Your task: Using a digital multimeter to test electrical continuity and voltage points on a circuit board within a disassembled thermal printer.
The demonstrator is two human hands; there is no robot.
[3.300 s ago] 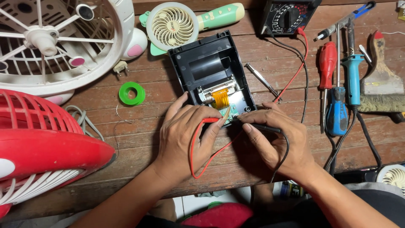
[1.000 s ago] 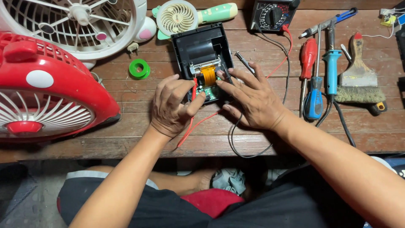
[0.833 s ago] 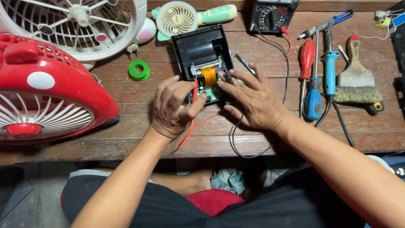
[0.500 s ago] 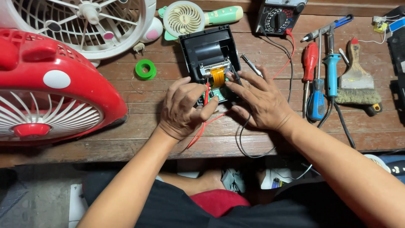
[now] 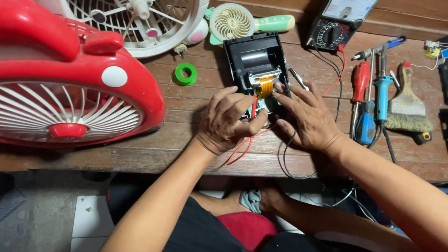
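A small black device [image 5: 254, 58] lies open on the wooden table [image 5: 186, 144], with an orange flat cable [image 5: 265, 87] showing inside. My left hand [image 5: 228, 122] pinches a red meter probe [image 5: 253, 105] and holds its tip against the device's near end. My right hand [image 5: 305, 116] rests on the device's right side, index fingertip beside the orange cable. A black lead [image 5: 285, 156] runs out from under this hand, but its probe is hidden by the fingers. Both leads trail back to an analogue multimeter [image 5: 336, 28] at the far edge.
A big red fan [image 5: 70, 93] fills the left side, with a white fan [image 5: 149, 23] behind it. A small hand fan [image 5: 233, 21] and a green tape roll [image 5: 185, 73] lie near the device. To the right lie screwdrivers [image 5: 360, 81], a blue soldering iron [image 5: 383, 91] and a brush [image 5: 410, 107].
Both hands have crept a little farther up the device, toward the orange cable, still holding the probes. The view has shifted slightly; nothing else on the table moved.
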